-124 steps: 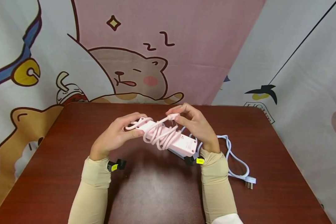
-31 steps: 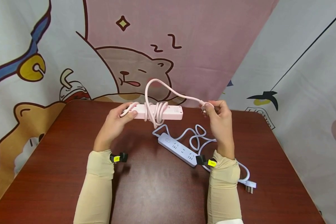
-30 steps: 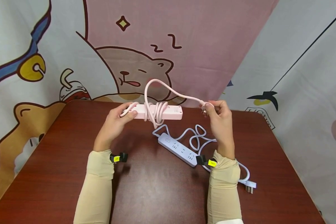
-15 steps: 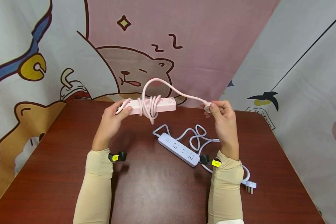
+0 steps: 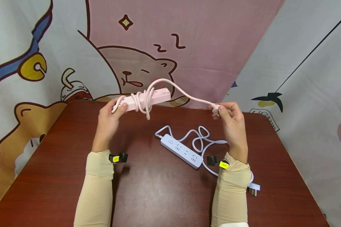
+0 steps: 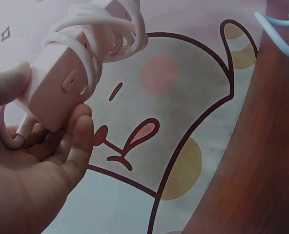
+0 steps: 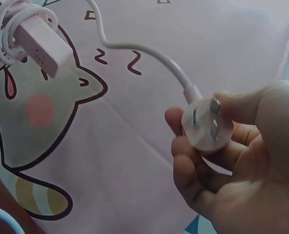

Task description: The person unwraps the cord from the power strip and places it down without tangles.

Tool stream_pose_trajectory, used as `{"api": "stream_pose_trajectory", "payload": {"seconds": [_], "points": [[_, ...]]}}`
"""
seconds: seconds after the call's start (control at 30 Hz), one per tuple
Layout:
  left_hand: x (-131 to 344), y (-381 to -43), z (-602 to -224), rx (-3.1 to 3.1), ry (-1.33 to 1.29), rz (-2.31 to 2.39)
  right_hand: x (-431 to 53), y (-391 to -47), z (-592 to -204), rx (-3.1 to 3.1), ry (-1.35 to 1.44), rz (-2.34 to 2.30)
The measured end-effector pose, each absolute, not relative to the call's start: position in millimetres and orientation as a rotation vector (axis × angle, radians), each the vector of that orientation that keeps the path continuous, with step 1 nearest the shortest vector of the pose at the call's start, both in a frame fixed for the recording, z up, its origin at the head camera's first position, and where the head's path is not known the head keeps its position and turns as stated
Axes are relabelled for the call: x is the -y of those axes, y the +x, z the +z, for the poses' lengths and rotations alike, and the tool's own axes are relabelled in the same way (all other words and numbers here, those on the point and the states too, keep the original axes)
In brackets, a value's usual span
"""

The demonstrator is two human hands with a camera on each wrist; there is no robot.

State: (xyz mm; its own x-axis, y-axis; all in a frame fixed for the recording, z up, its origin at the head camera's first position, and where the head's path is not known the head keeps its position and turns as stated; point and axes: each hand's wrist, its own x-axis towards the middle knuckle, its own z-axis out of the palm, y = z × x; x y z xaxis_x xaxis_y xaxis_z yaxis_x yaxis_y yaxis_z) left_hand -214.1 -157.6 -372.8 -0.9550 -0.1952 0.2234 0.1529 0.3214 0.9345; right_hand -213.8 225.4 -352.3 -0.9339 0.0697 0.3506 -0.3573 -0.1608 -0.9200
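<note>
A pink power strip (image 5: pixel 161 96) is held up above the far part of the table, its cord wound several times around its body. My left hand (image 5: pixel 107 121) grips the strip's near end, thumb on one face and fingers behind, with the cord's exit by the palm in the left wrist view. Between thumb and fingers, my right hand (image 5: pixel 233 126) pinches the cord's pink plug (image 7: pixel 205 127), whose three metal prongs show. From the windings, a loose length of pink cord (image 5: pixel 184 92) arches up and across to the plug.
A pale blue-white power strip (image 5: pixel 182 150) lies on the brown table (image 5: pixel 156 195), its cord looped behind it and under my right forearm. That cord's plug (image 5: pixel 254 187) rests at the right. A cartoon-printed curtain (image 5: pixel 210 47) hangs behind the table.
Since 4.1 s ago, my right hand has drawn the plug away to the right, freeing a length of cord. Lately the hands move farther apart, and the strip shifts left, its far end tilting upward.
</note>
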Motion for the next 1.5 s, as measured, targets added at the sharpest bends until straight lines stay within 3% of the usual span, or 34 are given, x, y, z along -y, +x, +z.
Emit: {"api": "stream_pose_trajectory", "payload": {"seconds": [0.6,1.03,1.5], "points": [[159,-216,-376,2.214,0.040,-1.697,-275,-207,-364,2.016,-0.070,1.876],[158,-216,-377,2.227,0.033,-1.703,-310,-201,-383,2.769,-0.344,1.093],[156,-213,-378,2.339,-0.324,-1.793,-319,-205,-404,3.018,-0.358,1.014]]}}
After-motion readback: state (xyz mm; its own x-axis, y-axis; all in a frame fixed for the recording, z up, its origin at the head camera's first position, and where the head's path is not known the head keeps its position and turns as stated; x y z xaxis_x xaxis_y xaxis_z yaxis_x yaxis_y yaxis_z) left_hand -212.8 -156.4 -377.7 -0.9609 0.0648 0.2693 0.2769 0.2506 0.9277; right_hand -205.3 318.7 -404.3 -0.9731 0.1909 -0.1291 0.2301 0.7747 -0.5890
